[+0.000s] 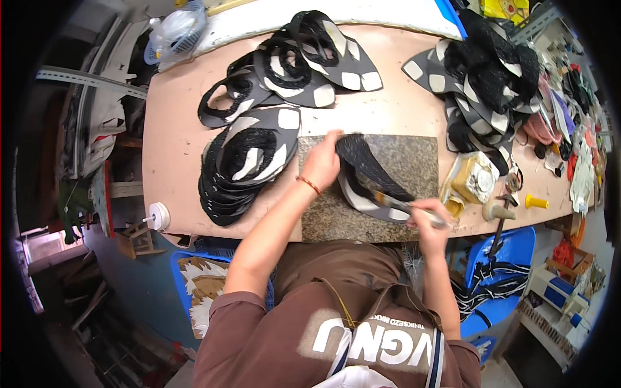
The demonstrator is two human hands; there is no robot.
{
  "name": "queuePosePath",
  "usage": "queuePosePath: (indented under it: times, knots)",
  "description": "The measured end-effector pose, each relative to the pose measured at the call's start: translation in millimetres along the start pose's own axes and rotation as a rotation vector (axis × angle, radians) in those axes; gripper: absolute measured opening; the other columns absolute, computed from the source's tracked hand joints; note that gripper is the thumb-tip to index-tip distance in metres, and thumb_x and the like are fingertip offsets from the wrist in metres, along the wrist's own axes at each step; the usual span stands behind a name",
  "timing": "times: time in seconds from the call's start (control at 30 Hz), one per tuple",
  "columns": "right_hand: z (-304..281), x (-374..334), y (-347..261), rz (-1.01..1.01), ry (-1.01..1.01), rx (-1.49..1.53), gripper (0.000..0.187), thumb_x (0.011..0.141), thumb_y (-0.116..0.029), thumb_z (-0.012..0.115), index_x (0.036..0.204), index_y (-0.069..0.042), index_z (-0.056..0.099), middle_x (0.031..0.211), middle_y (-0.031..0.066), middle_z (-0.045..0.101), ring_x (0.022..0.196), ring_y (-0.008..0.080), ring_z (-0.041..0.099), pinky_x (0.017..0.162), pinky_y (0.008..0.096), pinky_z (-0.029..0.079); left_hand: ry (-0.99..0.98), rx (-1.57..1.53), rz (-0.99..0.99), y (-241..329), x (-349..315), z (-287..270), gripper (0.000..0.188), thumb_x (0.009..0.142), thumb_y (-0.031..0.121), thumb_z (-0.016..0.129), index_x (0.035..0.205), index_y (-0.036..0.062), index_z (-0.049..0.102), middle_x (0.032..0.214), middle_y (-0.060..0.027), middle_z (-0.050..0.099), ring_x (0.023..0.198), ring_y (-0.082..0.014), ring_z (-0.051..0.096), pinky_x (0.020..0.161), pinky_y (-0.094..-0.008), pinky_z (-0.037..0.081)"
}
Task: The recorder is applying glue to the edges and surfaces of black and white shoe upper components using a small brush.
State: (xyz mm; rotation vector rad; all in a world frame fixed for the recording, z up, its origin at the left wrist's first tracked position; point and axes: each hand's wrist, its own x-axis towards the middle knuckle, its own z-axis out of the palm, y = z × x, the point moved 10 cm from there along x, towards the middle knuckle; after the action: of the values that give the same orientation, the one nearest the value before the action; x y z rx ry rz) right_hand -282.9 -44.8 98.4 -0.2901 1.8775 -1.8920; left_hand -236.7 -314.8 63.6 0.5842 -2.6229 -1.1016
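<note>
Head view: upper (365, 165) is slanting between your left hand (323, 161) and right hand (430, 218)

The table (174, 145) is spreading pale pink around the work, and the speckled slab (417, 158) is sitting at its near edge, in front of you. On that slab the upper is lying just right of your left hand, its long axis running from far left to near right. Your left hand is the nearer one: it is touching the far end, its fingers apparently closing on the edge, though the grip itself is partly hidden. Your right hand is sitting just beside the near end, wrapping its fingers around the brush (401, 205). The upper is looking black and fuzzy, curving like a crescent, with a pale strip following its near-left edge. A squarish, cream-coloured tub (475, 176) is standing just right of the slab. The brush is pointing its bristles leftward over the upper; you cannot tell from here whether they are touching.
</note>
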Motion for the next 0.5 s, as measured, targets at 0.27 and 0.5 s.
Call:
queuePosePath:
  times: [0.27,0.5]
  knots:
    - [-78,-31,13,0.076,0.217,-0.137,0.008,0.081,-0.003,0.062,0.086,0.001,0.056,0.087,0.0088,0.061,0.062,0.0094,0.057,0.056,0.0214,0.048,0.603,0.360,-0.160,-50,126,-249,0.053,0.079,0.016,0.062,0.126,0.0048,0.039,0.102,-0.0281,0.058,0.095,-0.0427,0.057,0.082,-0.0465,0.046]
    - [-108,-51,-19,-0.205,0.411,-0.760,0.010,0.076,-0.004,0.066,0.083,0.000,0.061,0.083,0.0091,0.062,0.074,0.0184,0.059,0.071,0.0286,0.046,-0.017,0.792,-0.173,-178,73,-159,0.057,0.073,0.024,0.071,0.122,0.0042,0.049,0.122,-0.0204,0.050,0.113,-0.0357,0.049,0.095,-0.0410,0.042]
